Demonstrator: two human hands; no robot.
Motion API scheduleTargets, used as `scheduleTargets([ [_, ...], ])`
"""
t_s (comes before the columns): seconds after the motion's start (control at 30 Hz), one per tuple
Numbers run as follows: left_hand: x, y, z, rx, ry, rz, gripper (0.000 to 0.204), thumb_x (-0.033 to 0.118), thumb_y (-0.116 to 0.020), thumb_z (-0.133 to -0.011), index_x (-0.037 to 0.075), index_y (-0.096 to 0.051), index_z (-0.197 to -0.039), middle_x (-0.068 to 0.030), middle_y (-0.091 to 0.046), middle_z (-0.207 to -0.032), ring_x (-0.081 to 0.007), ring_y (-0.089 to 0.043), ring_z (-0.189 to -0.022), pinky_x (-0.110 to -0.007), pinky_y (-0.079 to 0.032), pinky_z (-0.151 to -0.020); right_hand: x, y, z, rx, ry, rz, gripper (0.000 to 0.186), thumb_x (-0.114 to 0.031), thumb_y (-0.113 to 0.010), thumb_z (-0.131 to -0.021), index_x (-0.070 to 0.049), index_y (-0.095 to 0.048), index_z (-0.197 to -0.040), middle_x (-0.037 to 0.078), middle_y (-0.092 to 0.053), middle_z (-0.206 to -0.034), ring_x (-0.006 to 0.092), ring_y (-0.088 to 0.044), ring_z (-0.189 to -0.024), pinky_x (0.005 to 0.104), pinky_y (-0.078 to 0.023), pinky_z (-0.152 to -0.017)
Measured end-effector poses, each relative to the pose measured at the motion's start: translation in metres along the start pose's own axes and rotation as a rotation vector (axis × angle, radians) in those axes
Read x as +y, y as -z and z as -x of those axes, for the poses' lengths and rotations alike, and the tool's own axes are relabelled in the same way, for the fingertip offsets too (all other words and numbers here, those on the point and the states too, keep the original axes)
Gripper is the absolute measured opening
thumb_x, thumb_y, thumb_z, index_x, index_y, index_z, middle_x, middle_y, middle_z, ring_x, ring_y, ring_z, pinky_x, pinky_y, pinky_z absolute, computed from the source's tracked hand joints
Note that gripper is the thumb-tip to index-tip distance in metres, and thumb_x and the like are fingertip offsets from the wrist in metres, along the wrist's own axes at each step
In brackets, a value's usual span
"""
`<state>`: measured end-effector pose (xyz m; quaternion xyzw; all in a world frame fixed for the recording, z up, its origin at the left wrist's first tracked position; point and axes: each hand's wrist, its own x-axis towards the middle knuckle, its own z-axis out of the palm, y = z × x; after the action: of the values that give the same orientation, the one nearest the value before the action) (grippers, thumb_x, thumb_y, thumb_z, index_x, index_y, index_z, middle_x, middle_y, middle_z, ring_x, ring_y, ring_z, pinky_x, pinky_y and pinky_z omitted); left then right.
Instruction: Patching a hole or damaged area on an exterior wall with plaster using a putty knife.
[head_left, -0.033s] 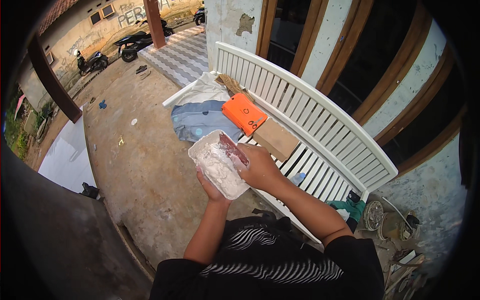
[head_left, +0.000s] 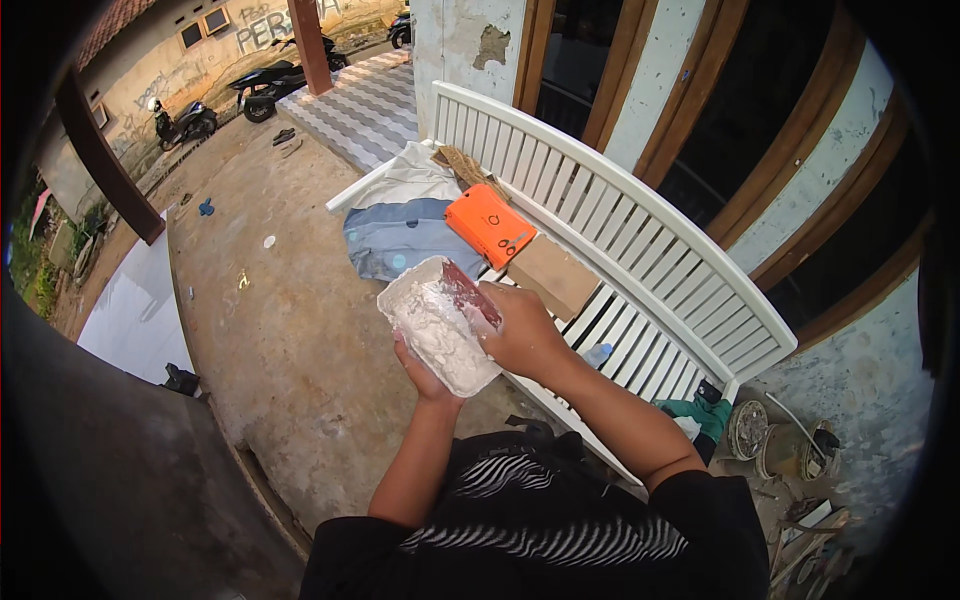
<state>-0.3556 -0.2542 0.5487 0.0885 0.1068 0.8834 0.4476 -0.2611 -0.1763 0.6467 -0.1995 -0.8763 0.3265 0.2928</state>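
My left hand (head_left: 425, 378) holds a white rectangular tub (head_left: 400, 300) from underneath, at chest height. Lumpy white paste (head_left: 440, 335) fills the tub. My right hand (head_left: 525, 335) is closed on a flat scraper with a reddish-brown blade (head_left: 468, 290). The blade lies along the tub's right side, smeared with the paste. Its handle is hidden inside my fist. Both hands are over the front edge of a white slatted bench (head_left: 640, 250).
On the bench lie an orange box (head_left: 490, 228), a brown cardboard box (head_left: 555, 275) and a blue and white cloth (head_left: 400, 235). Dirty cans (head_left: 770, 440) stand at the right. A white board (head_left: 135, 315) lies at the left. Motorbikes (head_left: 270, 85) are parked far off.
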Motion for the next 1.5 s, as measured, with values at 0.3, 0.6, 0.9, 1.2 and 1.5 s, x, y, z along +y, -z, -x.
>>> scheduleTargets([
  [0.3, -0.001, 0.001, -0.004, 0.104, -0.048, -0.069, 0.067, 0.058, -0.031, -0.092, 0.012, -0.036, -0.141, -0.0097, -0.045, -0.138, -0.0282, -0.045, -0.126, -0.043, -0.034, -0.107, -0.006, -0.002, 0.002, -0.066, -0.129, -0.003, 0.02, -0.014, -0.063, -0.079, 0.001, -0.061, -0.093, 0.022, -0.062, -0.079, 0.0397, -0.061, -0.077, 0.0434, -0.048, -0.07],
  [0.6, -0.003, 0.014, 0.0, 0.121, 0.043, -0.164, 0.07, 0.06, -0.033, -0.09, 0.01, -0.035, -0.141, -0.0114, -0.045, -0.137, -0.029, -0.045, -0.125, -0.043, -0.035, -0.106, -0.006, 0.014, -0.014, -0.492, -0.132, 0.242, 0.036, -0.014, -0.066, -0.074, -0.005, -0.059, -0.108, 0.019, -0.065, -0.085, 0.038, -0.063, -0.082, 0.0458, -0.049, -0.074],
  [0.9, 0.003, 0.029, -0.005, 0.106, -0.001, -0.238, 0.073, 0.06, -0.036, -0.089, 0.007, -0.037, -0.138, -0.0126, -0.048, -0.134, -0.029, -0.049, -0.12, -0.043, -0.039, -0.103, 0.01, -0.013, 0.005, -0.287, -0.171, 0.039, 0.034, -0.008, -0.061, -0.076, -0.001, -0.058, -0.109, 0.023, -0.065, -0.084, 0.0413, -0.062, -0.078, 0.0427, -0.049, -0.072],
  [1.2, 0.005, 0.022, -0.004, 0.071, -0.005, -0.166, 0.07, 0.059, -0.032, -0.091, 0.011, -0.036, -0.14, -0.0108, -0.047, -0.136, -0.0285, -0.048, -0.122, -0.043, -0.038, -0.104, 0.001, -0.005, 0.002, -0.293, -0.185, -0.005, 0.036, -0.007, -0.059, -0.076, -0.001, -0.056, -0.112, 0.024, -0.064, -0.085, 0.0402, -0.062, -0.081, 0.0416, -0.049, -0.074],
  [1.5, 0.002, 0.014, 0.0, 0.089, 0.026, -0.268, 0.074, 0.061, -0.033, -0.09, 0.008, -0.032, -0.142, -0.0137, -0.045, -0.137, -0.0306, -0.047, -0.123, -0.044, -0.038, -0.105, 0.012, -0.001, -0.005, -0.114, -0.191, 0.053, 0.034, -0.011, -0.061, -0.079, -0.001, -0.056, -0.111, 0.024, -0.064, -0.084, 0.0412, -0.062, -0.08, 0.0437, -0.048, -0.073],
])
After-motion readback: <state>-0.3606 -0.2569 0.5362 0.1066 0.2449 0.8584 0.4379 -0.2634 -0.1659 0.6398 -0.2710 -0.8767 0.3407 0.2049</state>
